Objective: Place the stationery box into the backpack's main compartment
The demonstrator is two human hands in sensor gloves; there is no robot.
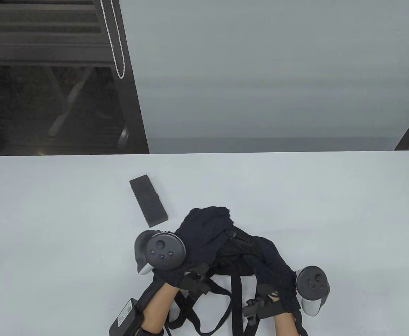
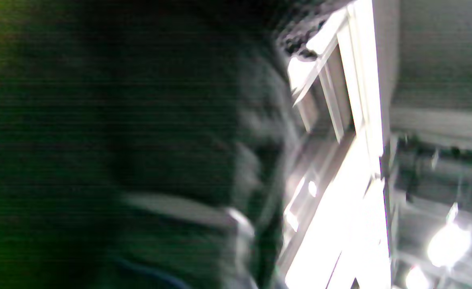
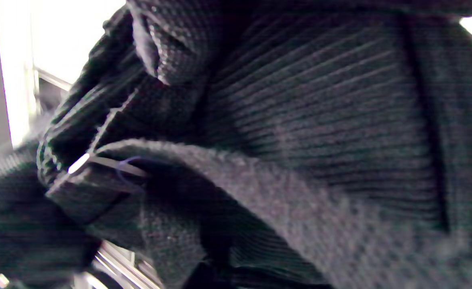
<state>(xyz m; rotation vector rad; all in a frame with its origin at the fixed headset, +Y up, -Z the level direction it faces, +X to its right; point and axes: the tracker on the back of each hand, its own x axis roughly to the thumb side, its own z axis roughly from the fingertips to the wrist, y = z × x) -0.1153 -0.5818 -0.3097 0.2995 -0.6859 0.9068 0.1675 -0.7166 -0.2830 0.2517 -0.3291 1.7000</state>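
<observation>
Lying flat on the white table (image 1: 50, 210): black stationery box (image 1: 148, 201), long and slim, left of centre, angled with its far end toward the table's far-left corner; untouched by either hand, just beyond the backpack's left side.
Slumped near the table's near edge, centre: black backpack (image 1: 225, 241), crumpled, ribbed fabric, straps (image 1: 235, 301) trailing toward the near edge.
Left hand (image 1: 166, 276): at the backpack's left side, tracker on top, fingers hidden under it and the fabric; grip cannot be told. Left wrist view blurred, mostly dark.
Right hand (image 1: 277, 301): at the backpack's near-right side, against the fabric and a strap; finger spread cannot be told, hold not confirmed. Right wrist view filled with ribbed dark fabric (image 3: 300, 120).
</observation>
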